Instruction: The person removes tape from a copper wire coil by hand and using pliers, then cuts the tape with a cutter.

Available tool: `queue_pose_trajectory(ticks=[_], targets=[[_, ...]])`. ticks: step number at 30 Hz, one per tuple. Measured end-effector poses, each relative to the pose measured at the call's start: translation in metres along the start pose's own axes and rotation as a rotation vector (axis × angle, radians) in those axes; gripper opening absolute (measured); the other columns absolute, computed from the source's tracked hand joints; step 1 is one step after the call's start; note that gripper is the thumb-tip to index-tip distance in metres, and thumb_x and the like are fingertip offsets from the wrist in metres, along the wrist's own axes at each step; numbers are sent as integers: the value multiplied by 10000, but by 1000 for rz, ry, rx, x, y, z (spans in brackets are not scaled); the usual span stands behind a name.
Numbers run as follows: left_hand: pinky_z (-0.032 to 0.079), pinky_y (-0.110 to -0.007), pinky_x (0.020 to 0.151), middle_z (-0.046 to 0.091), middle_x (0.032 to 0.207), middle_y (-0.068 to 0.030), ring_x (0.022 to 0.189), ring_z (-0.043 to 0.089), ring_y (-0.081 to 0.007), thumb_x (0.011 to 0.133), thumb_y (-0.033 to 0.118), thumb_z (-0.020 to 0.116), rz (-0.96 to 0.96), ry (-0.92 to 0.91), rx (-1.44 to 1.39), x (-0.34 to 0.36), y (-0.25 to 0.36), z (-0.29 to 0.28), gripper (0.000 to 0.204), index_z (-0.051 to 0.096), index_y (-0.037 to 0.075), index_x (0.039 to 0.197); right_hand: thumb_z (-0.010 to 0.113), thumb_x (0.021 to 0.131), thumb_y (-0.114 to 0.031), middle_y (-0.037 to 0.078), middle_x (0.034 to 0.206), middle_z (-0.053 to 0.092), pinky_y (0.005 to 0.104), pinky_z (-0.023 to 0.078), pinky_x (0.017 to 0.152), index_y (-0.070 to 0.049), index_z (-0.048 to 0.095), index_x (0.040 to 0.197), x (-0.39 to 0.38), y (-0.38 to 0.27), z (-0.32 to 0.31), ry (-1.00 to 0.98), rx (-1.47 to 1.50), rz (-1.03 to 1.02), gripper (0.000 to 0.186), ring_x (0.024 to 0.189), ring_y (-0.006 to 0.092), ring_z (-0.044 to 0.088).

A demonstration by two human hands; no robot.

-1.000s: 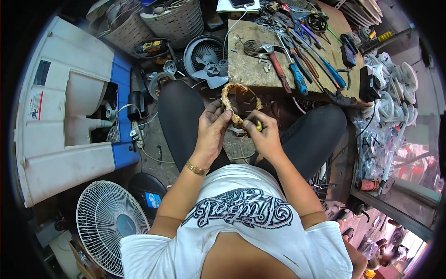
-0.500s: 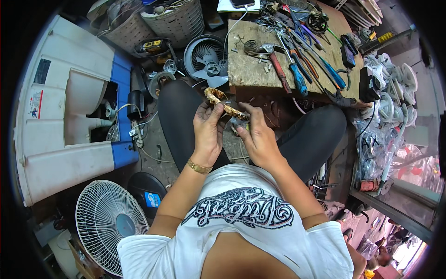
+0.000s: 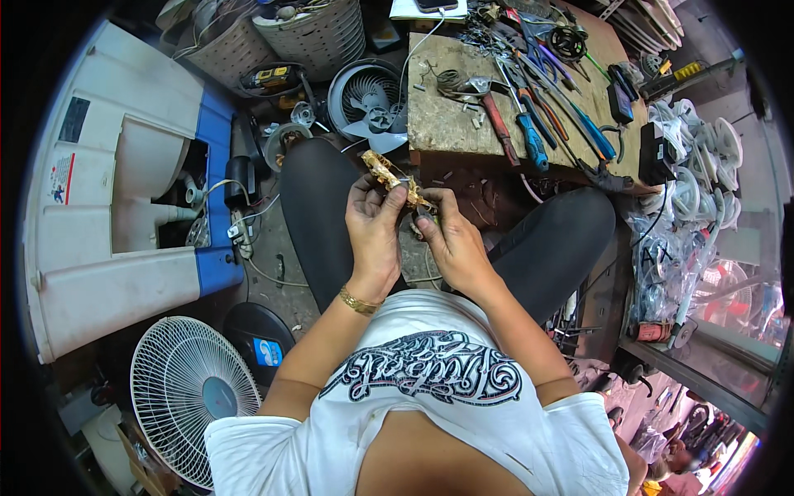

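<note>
Between my knees I hold a ragged golden-brown piece (image 3: pixel 380 169) that looks like part of a motor winding. My left hand (image 3: pixel 375 233) is closed on it, thumb on top and fingers curled behind, and its upper end sticks out beyond the fingers. The thumb and forefinger of my right hand (image 3: pixel 454 246) pinch the lower right end. Something small and dark shows by my right thumb; its kind cannot be made out. My fingers hide the middle of the piece.
A wooden bench (image 3: pixel 447 124) ahead holds a hammer (image 3: pixel 496 124), pliers, screwdrivers and metal scraps. A fan blade unit (image 3: pixel 368 103) and a yellow drill (image 3: pixel 269 78) lie on the floor. At left stand a white-blue casing (image 3: pixel 78 273) and a fan (image 3: pixel 194 401). White plastic parts (image 3: pixel 686 190) pile up at right.
The golden-brown piece has turned in my fingers, its curved end now showing more side-on. My right hand has shifted slightly toward the left hand, with its fingertips closer in.
</note>
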State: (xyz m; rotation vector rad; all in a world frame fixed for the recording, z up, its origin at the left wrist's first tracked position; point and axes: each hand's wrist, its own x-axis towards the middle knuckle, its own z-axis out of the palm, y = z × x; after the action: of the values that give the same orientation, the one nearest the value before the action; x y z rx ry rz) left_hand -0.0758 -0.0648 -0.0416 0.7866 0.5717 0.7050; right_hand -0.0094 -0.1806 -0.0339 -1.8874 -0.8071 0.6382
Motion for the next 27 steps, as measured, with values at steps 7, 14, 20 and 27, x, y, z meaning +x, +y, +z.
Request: queue_pose_trajectory(ticks=[7, 14, 20, 27], targets=[[514, -291, 891, 601, 1094, -133, 999, 610, -170, 889, -18, 649, -13, -84, 17, 0, 5, 1, 423, 411, -52, 1238, 497, 1009, -283, 210, 1078, 632, 397, 470, 871, -74, 406, 1263, -1, 15, 8, -16, 282, -32, 341, 1023, 339, 640], [514, -265, 848, 593, 1076, -118, 960, 598, -140, 889, -15, 654, 123, -102, 188, -9, 6, 4, 420, 408, -34, 1230, 451, 1033, -247, 109, 997, 543, 321, 448, 830, -44, 416, 1197, -1, 4, 13, 17, 357, 42, 264, 938, 190, 542], [512, -262, 863, 620, 1107, -134, 977, 620, -150, 895, 7, 651, 161, -77, 305, 0, 6, -3, 412, 429, -64, 1234, 518, 997, -256, 181, 1084, 601, 386, 466, 861, -19, 475, 1169, 2, 6, 19, 73, 322, 63, 296, 1017, 319, 616], [523, -261, 824, 611, 1055, -128, 943, 614, -143, 878, -11, 670, 25, -56, 155, 0, 10, 2, 406, 433, -61, 1204, 549, 975, -238, 172, 1051, 617, 407, 470, 843, -20, 504, 1113, 0, 16, 26, 140, 259, -3, 262, 987, 350, 614]])
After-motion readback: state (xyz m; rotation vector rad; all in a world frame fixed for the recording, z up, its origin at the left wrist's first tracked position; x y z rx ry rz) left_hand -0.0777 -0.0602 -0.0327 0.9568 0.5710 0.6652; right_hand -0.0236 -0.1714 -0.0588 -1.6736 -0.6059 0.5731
